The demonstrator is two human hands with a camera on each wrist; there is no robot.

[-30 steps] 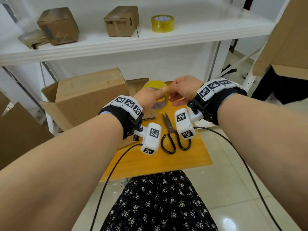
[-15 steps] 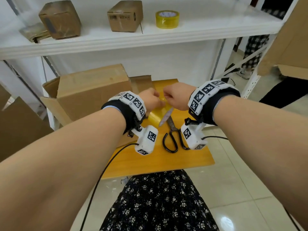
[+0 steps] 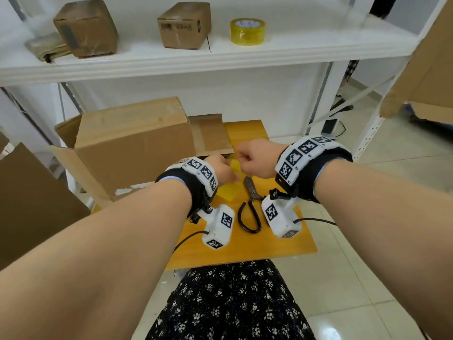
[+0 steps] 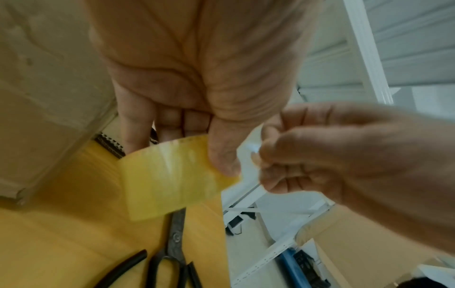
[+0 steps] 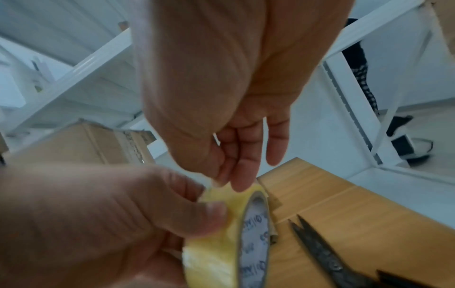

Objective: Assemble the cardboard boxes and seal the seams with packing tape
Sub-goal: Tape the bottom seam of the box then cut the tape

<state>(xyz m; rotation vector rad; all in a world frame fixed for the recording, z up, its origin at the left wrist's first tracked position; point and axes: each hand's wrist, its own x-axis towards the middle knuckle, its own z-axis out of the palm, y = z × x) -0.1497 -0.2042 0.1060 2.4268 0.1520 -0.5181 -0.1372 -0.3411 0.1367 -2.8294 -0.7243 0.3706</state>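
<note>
My left hand grips a yellow packing tape roll above the wooden table, thumb pressed on its outer face. My right hand is right beside it, fingers curled, pinching the loose tape end at the top of the roll. A large cardboard box lies on its side at the table's left, its open flaps pointing left and right. The roll's far side is hidden by my hands.
Black-handled scissors lie on the table just under my hands. A white shelf above holds two small boxes and a second tape roll. Flat cardboard stands at the left and upper right.
My hands have closed in on each other and come nearer to me. The roll has turned from facing me to hanging below my fists, and my right fingers have curled into a pinch.
</note>
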